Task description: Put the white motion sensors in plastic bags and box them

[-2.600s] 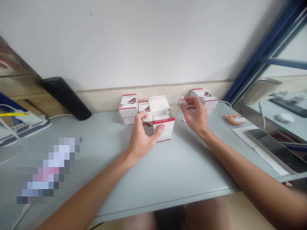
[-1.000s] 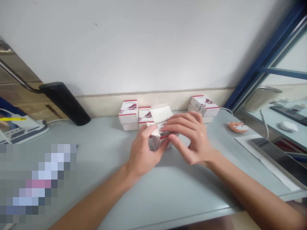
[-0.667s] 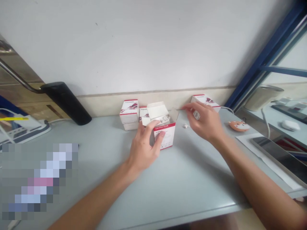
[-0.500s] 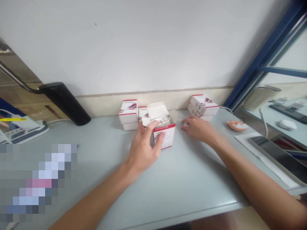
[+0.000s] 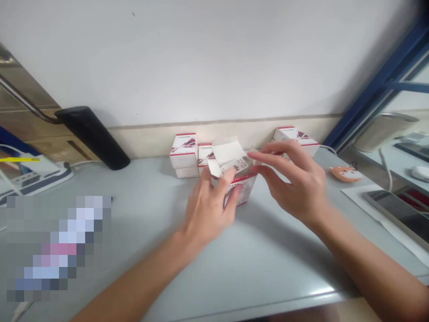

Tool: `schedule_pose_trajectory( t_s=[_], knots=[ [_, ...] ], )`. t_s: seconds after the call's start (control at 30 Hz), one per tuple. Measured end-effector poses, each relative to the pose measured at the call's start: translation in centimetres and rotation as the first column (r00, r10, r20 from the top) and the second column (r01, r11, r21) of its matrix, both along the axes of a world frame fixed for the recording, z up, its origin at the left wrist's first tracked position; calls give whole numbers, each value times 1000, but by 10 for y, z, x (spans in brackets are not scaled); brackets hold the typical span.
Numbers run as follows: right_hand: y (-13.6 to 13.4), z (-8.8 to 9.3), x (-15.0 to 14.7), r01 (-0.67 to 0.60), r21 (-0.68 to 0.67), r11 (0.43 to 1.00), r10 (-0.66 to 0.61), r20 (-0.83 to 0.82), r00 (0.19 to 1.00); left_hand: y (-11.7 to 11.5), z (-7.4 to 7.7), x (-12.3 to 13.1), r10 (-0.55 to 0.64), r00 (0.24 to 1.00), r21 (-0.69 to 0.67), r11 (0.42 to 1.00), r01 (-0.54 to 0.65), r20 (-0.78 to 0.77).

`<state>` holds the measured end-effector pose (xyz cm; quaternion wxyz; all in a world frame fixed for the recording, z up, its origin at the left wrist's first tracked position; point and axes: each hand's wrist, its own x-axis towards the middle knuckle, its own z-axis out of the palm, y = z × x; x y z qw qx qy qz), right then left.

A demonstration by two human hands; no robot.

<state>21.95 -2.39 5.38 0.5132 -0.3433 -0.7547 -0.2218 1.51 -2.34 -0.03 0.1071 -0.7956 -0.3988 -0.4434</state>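
A white and red cardboard box [image 5: 246, 190] marked "DETECTOR" stands on the grey table with its top flaps raised. My left hand [image 5: 211, 197] is closed around the box's left side, thumb on the printed front and fingers at the top edge. Inside the opening sits a white piece with dark markings [image 5: 236, 165]. My right hand [image 5: 291, 179] is at the box's top right corner, its thumb and index finger curled towards each other by the side flap. What lies between those fingertips is too blurred to make out.
Similar boxes are stacked by the wall at the left [image 5: 184, 152], and more stand behind my right hand [image 5: 306, 143]. A black cylinder [image 5: 94, 138] leans at the back left. On the right lie an orange animal-shaped item [image 5: 346, 173] and a dark phone-like slab [image 5: 395, 212] on white paper.
My right hand has risen from the table beside the box and moved left to its top right corner. My left hand keeps its hold. The view has shifted slightly.
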Motion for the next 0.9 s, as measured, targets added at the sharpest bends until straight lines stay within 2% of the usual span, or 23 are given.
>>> schedule_pose_trajectory(
  t_s=[0.13, 0.27, 0.4, 0.6, 0.77, 0.9],
  knots=[
    [1, 0, 0, 4, -126, 992, -13, -68, 998, -3, 0, 1, 11, 999, 28, 1000, -10, -33],
    [-5, 5, -1, -40, -292, 955, -15, -183, 983, -6, 2, 3, 2, 999, 46, 999, 0, -41],
    [-8, 7, -2, -103, -370, 923, 22, -218, 976, -10, 4, 5, 8, 999, 35, 999, -7, -41],
    [-8, -2, -9, -130, -324, 937, 32, -291, 956, -11, 3, 6, -7, 999, 27, 1000, 8, -40],
    [-5, -7, -12, -142, -315, 938, 54, -273, 960, -7, 3, 5, 6, 1000, -15, 1000, -6, -6],
    [-5, -7, -15, -170, -297, 940, 60, -346, 936, -6, 4, 3, -1, 1000, -16, 1000, 1, 0]
  ],
)
